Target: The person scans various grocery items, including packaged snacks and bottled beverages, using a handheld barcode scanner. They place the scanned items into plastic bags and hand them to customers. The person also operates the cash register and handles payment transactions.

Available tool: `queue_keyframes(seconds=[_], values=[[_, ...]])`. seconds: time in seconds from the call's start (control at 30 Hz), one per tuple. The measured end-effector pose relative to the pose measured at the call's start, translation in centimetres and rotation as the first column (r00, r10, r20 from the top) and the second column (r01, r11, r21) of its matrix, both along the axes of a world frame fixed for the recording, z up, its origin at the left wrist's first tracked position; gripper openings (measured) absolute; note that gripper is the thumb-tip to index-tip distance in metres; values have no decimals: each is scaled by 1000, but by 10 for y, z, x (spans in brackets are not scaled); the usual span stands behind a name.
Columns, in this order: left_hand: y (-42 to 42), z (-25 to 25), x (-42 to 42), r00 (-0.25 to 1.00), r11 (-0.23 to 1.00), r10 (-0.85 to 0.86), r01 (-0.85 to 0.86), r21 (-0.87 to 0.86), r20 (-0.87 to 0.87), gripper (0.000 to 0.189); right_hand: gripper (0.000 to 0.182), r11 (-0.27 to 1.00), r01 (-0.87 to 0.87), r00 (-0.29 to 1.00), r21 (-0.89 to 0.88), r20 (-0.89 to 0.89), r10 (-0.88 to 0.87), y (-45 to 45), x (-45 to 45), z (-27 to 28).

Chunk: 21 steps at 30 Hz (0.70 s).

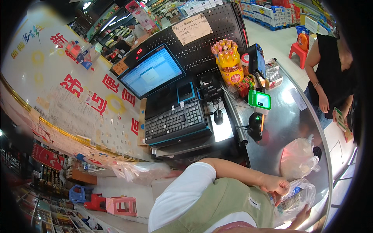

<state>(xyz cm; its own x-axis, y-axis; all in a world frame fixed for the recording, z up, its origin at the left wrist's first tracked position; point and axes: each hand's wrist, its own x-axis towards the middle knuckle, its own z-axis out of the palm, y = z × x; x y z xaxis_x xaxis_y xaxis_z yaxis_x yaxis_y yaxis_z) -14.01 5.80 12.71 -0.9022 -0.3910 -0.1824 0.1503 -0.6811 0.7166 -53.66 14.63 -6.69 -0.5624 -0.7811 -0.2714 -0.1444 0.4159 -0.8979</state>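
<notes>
A clear plastic bag (304,195) with packaged goods inside lies on the metal counter (279,119), close to my body. My left hand (275,186) reaches across to it, fingers curled at the bag's near upper edge. From the bottom of the view my right hand (301,216) comes in, its fingers on the bag's lower side; part of it is hidden. A second, knotted plastic bag (297,160), filled and whitish, stands just beyond. What the near bag holds is blurred by the film.
A black scanner (255,126) and a green-framed payment device (260,100) stand on the counter. To the left are a keyboard (176,122), mouse (218,117) and monitor (151,71). A yellow candy jar (230,68) stands behind. Across the counter, a person (332,67) holds a phone (339,118).
</notes>
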Motion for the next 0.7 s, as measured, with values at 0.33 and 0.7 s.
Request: queue_keyframes(seconds=[0.33, 0.7], values=[[-11, 82, -9, 955, 967, 67, -134, -218, -291, 10, 25, 863, -174, 975, -475, 37, 217, 13, 118, 207], [-3, 56, -27, 930, 141, 90, -366, -920, -357, 71, 47, 771, -287, 893, -569, 131, 430, -4, 215, 229]])
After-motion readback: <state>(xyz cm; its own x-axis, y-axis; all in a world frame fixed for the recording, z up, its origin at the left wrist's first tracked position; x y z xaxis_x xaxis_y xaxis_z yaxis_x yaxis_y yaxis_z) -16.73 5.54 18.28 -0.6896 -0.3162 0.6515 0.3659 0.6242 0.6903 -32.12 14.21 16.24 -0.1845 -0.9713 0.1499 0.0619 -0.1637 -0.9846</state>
